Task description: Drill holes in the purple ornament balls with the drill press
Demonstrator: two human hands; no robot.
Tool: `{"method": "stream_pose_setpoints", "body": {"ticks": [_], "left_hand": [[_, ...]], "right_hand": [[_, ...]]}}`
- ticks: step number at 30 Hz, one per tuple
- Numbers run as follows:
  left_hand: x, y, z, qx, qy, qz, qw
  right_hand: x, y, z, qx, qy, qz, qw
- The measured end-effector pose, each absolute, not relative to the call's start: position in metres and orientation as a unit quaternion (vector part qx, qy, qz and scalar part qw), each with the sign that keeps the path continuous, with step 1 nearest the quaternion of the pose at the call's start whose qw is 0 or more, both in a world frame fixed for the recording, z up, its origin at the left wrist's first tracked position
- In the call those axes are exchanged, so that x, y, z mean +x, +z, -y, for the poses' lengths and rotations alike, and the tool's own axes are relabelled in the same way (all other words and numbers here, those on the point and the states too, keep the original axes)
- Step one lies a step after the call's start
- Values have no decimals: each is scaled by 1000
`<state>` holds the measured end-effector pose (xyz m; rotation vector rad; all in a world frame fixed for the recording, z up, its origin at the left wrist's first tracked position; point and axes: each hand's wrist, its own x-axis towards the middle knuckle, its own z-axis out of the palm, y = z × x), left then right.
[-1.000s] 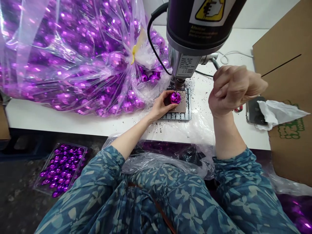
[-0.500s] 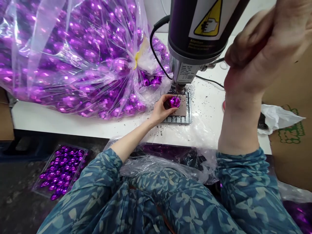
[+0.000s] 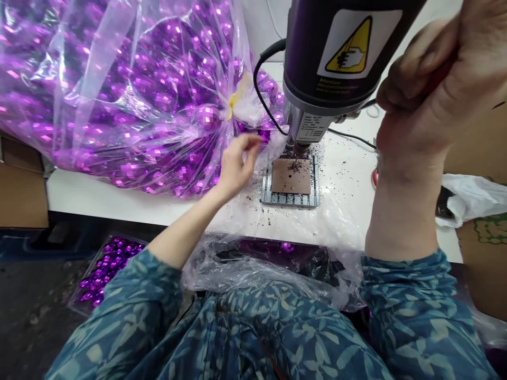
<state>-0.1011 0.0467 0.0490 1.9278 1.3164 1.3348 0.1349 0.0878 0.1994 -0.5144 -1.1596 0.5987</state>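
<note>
My left hand (image 3: 238, 162) is beside the knotted neck of the plastic bag, its thumb and fingers apart and no ball in them. Loose purple mirrored balls (image 3: 264, 136) lie just past its fingertips. My right hand (image 3: 423, 89) is wrapped around the lever (image 3: 368, 104) of a bench drill press (image 3: 328, 58), with a bit of red handle showing. Beneath the drill head, a brown board (image 3: 287, 182) with a small hole sits on the slotted metal base (image 3: 267, 198). Dark shavings are scattered over the board.
A big clear bag of purple balls (image 3: 158, 105) fills the left of the white table (image 3: 99, 192). A tray of balls (image 3: 111, 264) stands lower left. Plastic sheeting (image 3: 253, 274) hangs at the table's front edge, with a purple ball (image 3: 285, 246) in it. Cardboard (image 3: 483, 253) is at right.
My left hand has let go of the purple ball and moved left from the board toward the bag's neck. A ball now shows in the sheeting below. My right hand stays on the lever.
</note>
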Motion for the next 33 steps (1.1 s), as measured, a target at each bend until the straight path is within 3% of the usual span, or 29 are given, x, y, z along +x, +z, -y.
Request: {"method": "stream_pose_setpoints", "body": {"ticks": [2, 4, 8, 11, 15, 20, 23, 26, 33], "left_hand": [[-109, 35, -104, 684, 488, -510, 188], [-109, 18, -146, 686, 417, -562, 198], [-98, 1, -167, 686, 310, -626, 203], [-102, 8, -147, 671, 416, -575, 214], [-114, 35, -96, 592, 555, -499, 303], [-99, 56, -24, 546, 516, -411, 516], [-79, 47, 4, 545, 475, -373, 582], [-63, 24, 6, 559, 453, -386, 578], [-54, -19, -48, 580, 489, -462, 460]], "right_hand": [[133, 200, -87, -221, 280, 523, 774], [131, 201, -86, -205, 279, 518, 783], [129, 202, -83, -175, 299, 510, 787], [131, 201, -82, -156, 309, 508, 789], [134, 202, -83, -166, 307, 541, 765], [133, 205, -83, -150, 315, 528, 774], [132, 207, -83, -137, 321, 527, 775], [133, 207, -82, -147, 322, 531, 770], [135, 203, -88, -139, 308, 551, 764]]}}
